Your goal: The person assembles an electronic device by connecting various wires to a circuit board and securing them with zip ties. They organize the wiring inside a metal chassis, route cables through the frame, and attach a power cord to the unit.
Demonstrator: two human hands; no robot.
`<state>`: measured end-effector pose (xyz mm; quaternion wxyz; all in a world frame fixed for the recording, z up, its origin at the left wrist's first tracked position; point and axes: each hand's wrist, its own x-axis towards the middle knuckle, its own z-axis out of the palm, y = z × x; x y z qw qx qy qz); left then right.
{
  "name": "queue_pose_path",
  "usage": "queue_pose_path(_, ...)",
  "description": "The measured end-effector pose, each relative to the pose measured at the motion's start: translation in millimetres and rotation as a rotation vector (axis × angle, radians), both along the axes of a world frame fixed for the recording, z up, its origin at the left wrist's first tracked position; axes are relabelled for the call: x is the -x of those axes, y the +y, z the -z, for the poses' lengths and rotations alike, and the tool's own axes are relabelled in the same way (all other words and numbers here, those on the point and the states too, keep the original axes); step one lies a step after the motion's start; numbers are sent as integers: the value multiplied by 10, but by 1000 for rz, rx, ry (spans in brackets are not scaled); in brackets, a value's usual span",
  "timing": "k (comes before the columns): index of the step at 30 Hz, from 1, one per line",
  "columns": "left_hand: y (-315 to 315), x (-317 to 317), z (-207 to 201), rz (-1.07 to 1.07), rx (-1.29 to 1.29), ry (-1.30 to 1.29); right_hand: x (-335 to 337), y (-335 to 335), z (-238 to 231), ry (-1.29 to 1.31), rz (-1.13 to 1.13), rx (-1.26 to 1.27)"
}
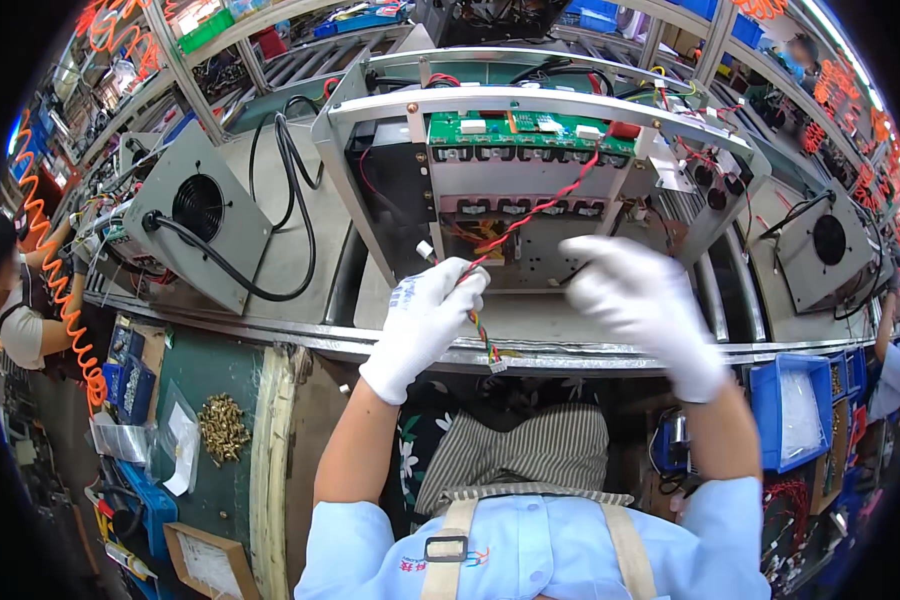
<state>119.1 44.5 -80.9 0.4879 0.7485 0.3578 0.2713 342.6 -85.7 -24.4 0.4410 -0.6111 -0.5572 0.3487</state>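
Note:
In front of me stands an open metal equipment frame (390, 104) with a green circuit board (510, 128) along its upper part. My left hand (425, 320), in a white glove, is closed around a bundle of thin wires. From it a twisted red-and-black cable (550, 203) runs up to the right end of the board. A white connector (426, 251) sticks out above the fingers, and a multicoloured wire end with another white plug (497, 367) hangs below. My gloved right hand (640, 300) is raised before the frame's right side; motion smears its fingers.
Grey fan-cooled units stand left (210, 215) and right (820, 245) on the roller line; a thick black cable (305, 240) loops from the left one. Brass fittings (222, 430) are heaped on the green bench. A blue bin (790, 412) is at right. Co-workers are at both sides.

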Motion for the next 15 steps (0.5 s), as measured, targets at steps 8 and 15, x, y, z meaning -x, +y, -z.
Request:
queue_pose_path(8,-120,327,184,-100,-295,72,560,724,537,572,-44,3)
queue_pose_path(15,-201,511,619,-68,379,-304,501,814,632,520,0,71)
